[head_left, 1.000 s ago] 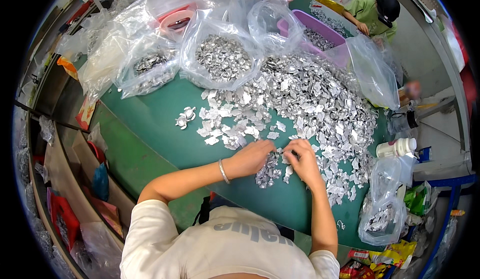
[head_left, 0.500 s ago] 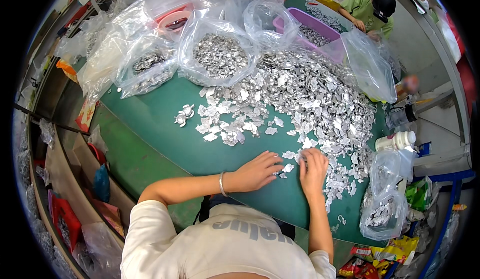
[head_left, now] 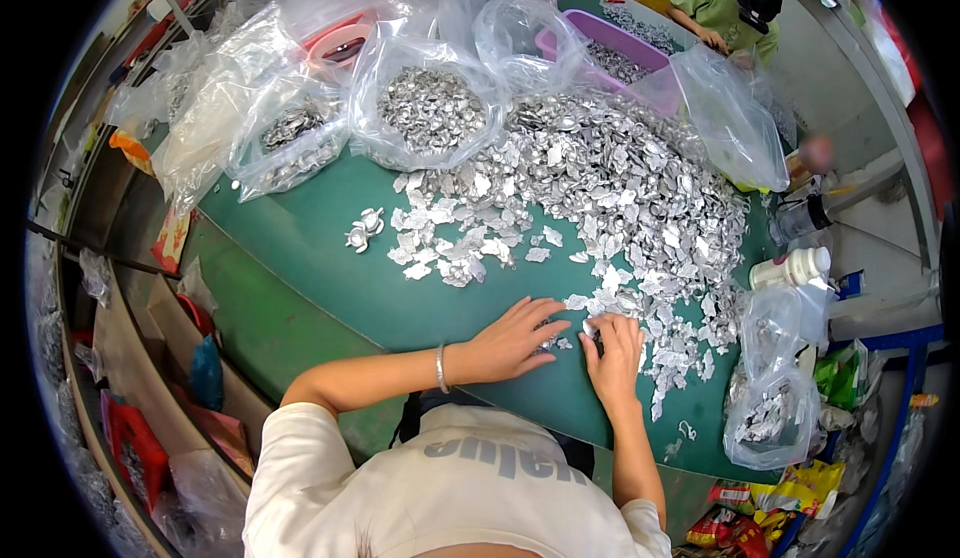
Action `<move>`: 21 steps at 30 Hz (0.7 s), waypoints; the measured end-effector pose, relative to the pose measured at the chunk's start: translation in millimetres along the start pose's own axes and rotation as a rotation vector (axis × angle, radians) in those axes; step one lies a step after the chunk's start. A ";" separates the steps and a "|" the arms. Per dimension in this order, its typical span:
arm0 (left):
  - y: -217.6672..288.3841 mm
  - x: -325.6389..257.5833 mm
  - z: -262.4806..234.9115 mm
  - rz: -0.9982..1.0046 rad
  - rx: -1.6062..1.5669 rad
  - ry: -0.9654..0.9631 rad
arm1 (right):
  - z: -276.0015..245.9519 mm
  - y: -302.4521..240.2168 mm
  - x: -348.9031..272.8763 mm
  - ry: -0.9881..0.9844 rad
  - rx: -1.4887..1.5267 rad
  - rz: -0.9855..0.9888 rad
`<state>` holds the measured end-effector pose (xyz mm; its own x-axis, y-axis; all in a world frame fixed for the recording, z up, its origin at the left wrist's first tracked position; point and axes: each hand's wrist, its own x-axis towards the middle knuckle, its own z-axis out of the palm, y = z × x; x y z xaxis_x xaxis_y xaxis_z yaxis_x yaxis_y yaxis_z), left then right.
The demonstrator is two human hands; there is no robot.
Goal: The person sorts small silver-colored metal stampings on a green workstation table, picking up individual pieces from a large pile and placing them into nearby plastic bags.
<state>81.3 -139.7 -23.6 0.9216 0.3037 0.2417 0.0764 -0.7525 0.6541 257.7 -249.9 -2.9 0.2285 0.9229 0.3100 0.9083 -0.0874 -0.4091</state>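
Surface (head_left: 330, 288) first: we see a broad green one, and across its far half spreads the big heap of silver pieces (head_left: 620, 178), thinning toward us into a loose fringe. Behind the heap stand clear bags (head_left: 430, 108) partly filled with the same pieces, and a purple tub (head_left: 615, 43) further back, where another person works at the far edge. A smaller bag (head_left: 770, 408) hangs at the right edge of the surface, near a white bottle (head_left: 795, 266).

We find both of our hands at the near fringe of the heap, close together. The left hand (head_left: 510, 340) lies flat with fingers spread, palm down on the surface, its fingertips touching a few scattered pieces; it grips nothing that we can see. The right hand (head_left: 612, 350) sits just beside it, fingers curled down over a small cluster of pieces (head_left: 590, 310); whether its grip has closed on one we cannot tell, since the fingers hide it.

The relation that matters: the pieces lie just ahead of and between the fingertips, and the bulk of the heap runs away forward and to the right, so the right hand is the nearer to it. The pieces are too small for us to read any long axis.
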 end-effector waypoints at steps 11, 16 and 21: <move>3.7 -8.6 -4.7 -0.094 -0.367 0.174 | 9.5 -23.2 -15.7 -0.127 0.311 0.110; 25.5 -29.1 -13.2 -0.436 -1.084 0.384 | 18.3 -26.4 -13.5 -0.161 0.385 0.016; 37.7 -89.7 -8.5 -0.581 -1.439 -0.240 | 14.7 -21.9 -1.3 -0.237 0.586 0.122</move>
<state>-1.7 -190.4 -14.5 0.9436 0.1407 -0.2996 0.1445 0.6391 0.7554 232.3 -243.6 -6.9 0.1735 0.9830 0.0608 0.5235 -0.0397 -0.8511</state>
